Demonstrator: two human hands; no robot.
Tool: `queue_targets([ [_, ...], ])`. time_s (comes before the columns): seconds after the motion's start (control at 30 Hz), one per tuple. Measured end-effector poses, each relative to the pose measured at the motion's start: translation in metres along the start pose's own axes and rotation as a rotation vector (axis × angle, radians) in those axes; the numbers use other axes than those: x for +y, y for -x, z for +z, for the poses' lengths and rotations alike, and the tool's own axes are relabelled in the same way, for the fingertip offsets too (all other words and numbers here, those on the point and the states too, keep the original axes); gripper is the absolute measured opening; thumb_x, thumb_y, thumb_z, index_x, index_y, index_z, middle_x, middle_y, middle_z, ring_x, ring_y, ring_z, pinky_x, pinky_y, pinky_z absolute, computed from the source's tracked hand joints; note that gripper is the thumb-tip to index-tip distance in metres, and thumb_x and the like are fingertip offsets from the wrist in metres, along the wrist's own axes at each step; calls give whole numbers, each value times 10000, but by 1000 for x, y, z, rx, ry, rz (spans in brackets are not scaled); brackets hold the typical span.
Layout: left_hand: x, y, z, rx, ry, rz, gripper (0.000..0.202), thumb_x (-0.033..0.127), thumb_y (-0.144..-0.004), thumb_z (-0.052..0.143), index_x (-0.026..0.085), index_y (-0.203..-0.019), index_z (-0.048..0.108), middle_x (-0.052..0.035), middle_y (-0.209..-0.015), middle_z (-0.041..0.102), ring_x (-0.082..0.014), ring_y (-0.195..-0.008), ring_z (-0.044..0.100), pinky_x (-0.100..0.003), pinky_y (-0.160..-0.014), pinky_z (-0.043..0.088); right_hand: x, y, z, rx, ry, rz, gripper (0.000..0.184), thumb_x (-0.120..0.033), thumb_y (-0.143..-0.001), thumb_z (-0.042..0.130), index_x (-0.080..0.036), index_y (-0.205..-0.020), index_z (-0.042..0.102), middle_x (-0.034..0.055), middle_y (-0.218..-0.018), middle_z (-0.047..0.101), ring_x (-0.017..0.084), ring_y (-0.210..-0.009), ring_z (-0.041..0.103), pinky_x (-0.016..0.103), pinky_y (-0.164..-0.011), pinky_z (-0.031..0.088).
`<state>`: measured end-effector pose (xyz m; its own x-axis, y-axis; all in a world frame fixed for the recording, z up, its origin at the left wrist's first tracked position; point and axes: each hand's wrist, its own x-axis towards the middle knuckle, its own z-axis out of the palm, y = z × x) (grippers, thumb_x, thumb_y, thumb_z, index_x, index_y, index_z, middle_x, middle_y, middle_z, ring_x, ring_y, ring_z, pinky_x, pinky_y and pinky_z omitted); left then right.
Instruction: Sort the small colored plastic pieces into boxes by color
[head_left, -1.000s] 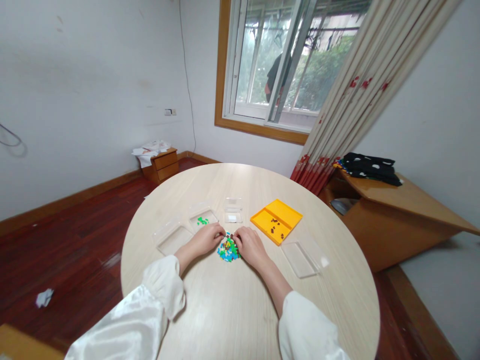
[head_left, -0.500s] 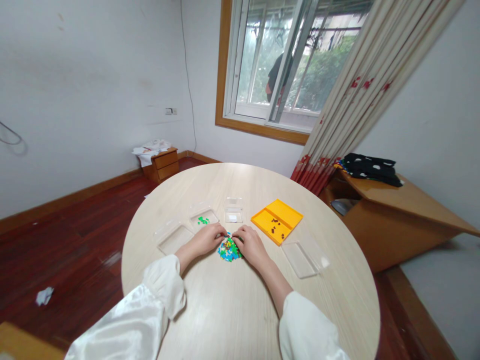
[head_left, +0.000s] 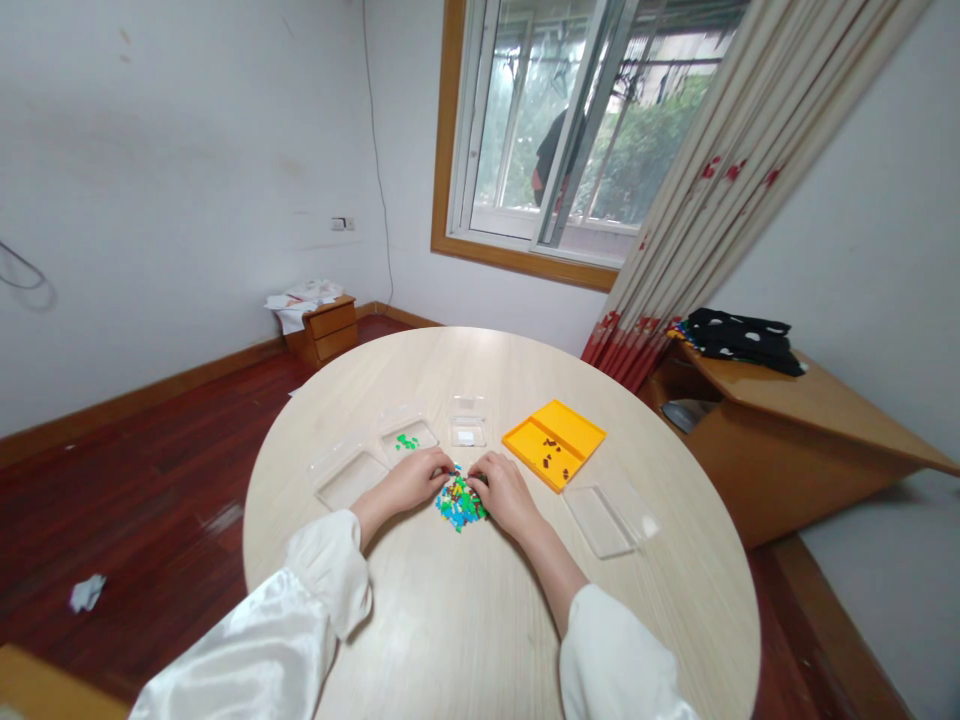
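Note:
A heap of small plastic building bricks in blue, green, white, yellow and brown lies on the round table, between my hands. My left hand is at the heap's upper left edge, with its fingers curled and closed at the tips. On the other side, my right hand bends over the upper right edge, thumb and fingers pinched together. Whatever either hand pinches is too small or hidden to make out. Beyond the right hand, an open yellow case holds several brown pieces.
Green pieces lie in a clear lidded box at the back left. Other clear boxes stand nearby: one at left, a small one at centre back, one at right. The pale tabletop has a rounded edge.
The heap has spread slightly, with bricks shifted toward me and to the right. My right fingers have moved a little; my left hand stays almost where it was.

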<state>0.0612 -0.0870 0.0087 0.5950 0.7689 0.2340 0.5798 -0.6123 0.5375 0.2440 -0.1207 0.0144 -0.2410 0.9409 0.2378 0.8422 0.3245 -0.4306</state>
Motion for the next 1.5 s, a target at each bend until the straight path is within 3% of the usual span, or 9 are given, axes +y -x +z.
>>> queue_targets([
  [0.33, 2, 0, -2, -9, 1, -8, 169, 108, -779, 517, 150, -852, 664, -50, -826, 655, -146, -765, 583, -243, -723, 434, -2, 1, 0, -30, 25, -18, 48, -124, -795, 593, -156, -831, 590, 48, -884, 609, 182, -884, 528, 296, -798, 354],
  [1.2, 0, 0, 0, 1, 0, -23, 156, 104, -769, 534, 147, -843, 665, -51, -828, 658, -152, -772, 586, -245, -733, 434, -6, 3, -4, -73, 133, -24, 63, -132, -817, 548, -164, -827, 602, 73, -905, 592, 199, -897, 495, 302, -780, 328],
  [1.33, -2, 0, 1, -2, -1, -21, 151, 114, -777, 534, 150, -845, 664, -47, -821, 657, -148, -769, 583, -240, -732, 434, -5, 4, -2, -34, 169, -67, 61, -125, -825, 528, -153, -844, 579, 74, -904, 586, 200, -881, 493, 298, -769, 329],
  [1.5, -3, -1, 2, 13, -3, -19, 141, 123, -784, 547, 147, -854, 667, -51, -821, 655, -153, -767, 579, -245, -732, 433, 4, 3, -6, 167, 156, -100, 103, -139, -863, 448, -163, -865, 549, 69, -884, 590, 200, -848, 497, 299, -751, 330],
])
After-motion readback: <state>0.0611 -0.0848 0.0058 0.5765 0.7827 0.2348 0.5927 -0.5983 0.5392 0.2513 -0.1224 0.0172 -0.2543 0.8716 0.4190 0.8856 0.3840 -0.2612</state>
